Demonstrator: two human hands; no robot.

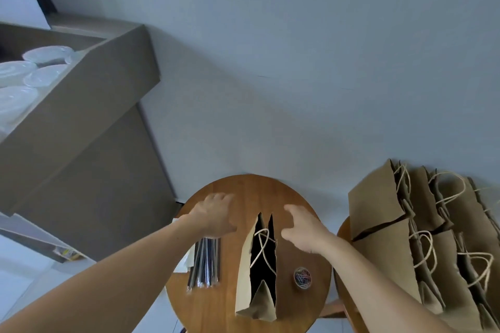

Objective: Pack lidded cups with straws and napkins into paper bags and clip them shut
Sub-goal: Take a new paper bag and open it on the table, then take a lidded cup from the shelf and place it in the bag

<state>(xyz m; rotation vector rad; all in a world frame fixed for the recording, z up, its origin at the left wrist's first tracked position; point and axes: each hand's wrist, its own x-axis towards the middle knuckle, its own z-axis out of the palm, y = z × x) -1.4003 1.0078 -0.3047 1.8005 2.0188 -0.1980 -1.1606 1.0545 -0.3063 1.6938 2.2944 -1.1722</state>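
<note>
Head view. Left hand (213, 213) and right hand (303, 230) hover over a round table (243, 186), both empty, fingers loose and spread, gripping nothing. The right hand is just beside the far end of the mouth of a bag (243, 278), which stands open at the table's middle with its twine handles fallen across the opening. The left hand is above the far end of a bundle of straws (205, 262); whether it touches them cannot be told. White napkins (184, 259) lie just left of and partly under the straws. A small dish of coloured clips (302, 277) sits to the bag's right. Farther out, a stack of flat bags (384, 259) rests on a second surface at right, and lidded cups (46, 54) stand in an open carton (81, 105) at left, well apart from the table. Progress, as judged: early for this bag. Its interior is dark and no cup, straw or napkin shows inside; no clip is on its rim; no packed, clipped bag is in view. Filling and clipping appear to remain. No brand, label or writing is legible on any item.
</note>
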